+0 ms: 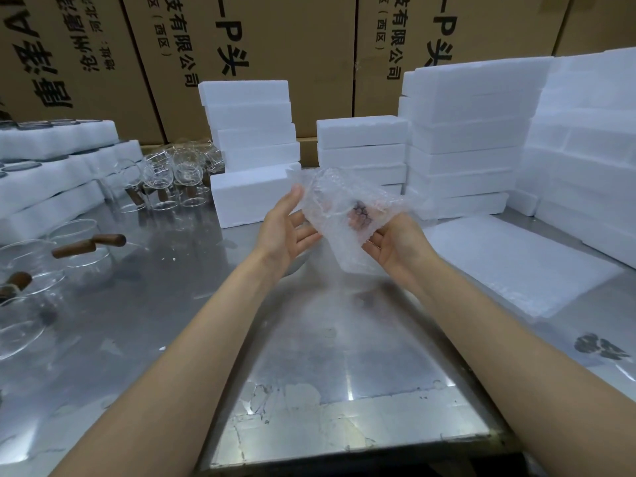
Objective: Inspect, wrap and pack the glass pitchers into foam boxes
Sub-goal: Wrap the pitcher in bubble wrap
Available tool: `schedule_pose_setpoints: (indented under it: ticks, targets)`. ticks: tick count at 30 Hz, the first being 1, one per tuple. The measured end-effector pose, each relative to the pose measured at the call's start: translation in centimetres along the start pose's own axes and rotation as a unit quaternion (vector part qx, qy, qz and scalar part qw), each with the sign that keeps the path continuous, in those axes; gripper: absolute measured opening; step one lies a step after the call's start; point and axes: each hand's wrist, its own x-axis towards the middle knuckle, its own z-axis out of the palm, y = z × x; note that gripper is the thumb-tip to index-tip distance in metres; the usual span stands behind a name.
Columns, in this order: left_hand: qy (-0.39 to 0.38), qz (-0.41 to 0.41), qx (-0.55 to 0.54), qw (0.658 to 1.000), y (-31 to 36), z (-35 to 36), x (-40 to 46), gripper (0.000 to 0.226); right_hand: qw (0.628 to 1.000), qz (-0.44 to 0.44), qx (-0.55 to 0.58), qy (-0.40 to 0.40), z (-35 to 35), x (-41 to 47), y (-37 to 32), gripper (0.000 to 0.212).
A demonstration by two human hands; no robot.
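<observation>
Cardboard cartons at the far wall carry black Chinese print, sideways — "有限公司", "(西区)", "P头" readable. You hold a bubble-wrapped pitcher above the steel table, mid-scene; its brown handle end shows through the wrap, facing you, long axis roughly near–far. Left hand has straight fingers pressed on the wrap's left side; right hand cups it from below right, palm up. Bare pitchers far left, foam boxes stacked behind, bubble-wrap sheets on the right.

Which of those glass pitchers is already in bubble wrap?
Only the pitcher held between both hands, above the table. The other pitchers stand bare at the left.
</observation>
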Motion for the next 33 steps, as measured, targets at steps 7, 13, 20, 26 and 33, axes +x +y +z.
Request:
schedule_pose_setpoints:
  ticks: [7,13,20,26,33]
  targets:
    - [-0.072,0.016,0.064,0.995,0.3,-0.6,0.0,0.034,1.0,-0.01,0.013,0.013,-0.6,0.2,-1.2,0.022]
    - [-0.113,-0.004,0.062,0.992,0.2,-0.9,-0.1,0.045,0.999,-0.024,-0.013,0.031,-1.1,0.4,-1.3,0.017]
    - [-0.091,0.072,0.186,0.976,-0.2,-0.5,-1.0,0.057,0.997,-0.033,-0.056,0.029,-1.1,0.7,-1.1,0.015]
    - [-0.03,0.147,0.291,0.945,-0.2,-0.1,-1.0,0.058,0.999,-0.011,-0.047,-0.001,-1.3,0.5,-1.2,0.015]
    - [-0.04,0.18,0.415,0.891,-0.5,-0.3,-1.0,0.063,0.996,-0.003,-0.092,0.0,-1.5,0.7,-0.9,0.016]
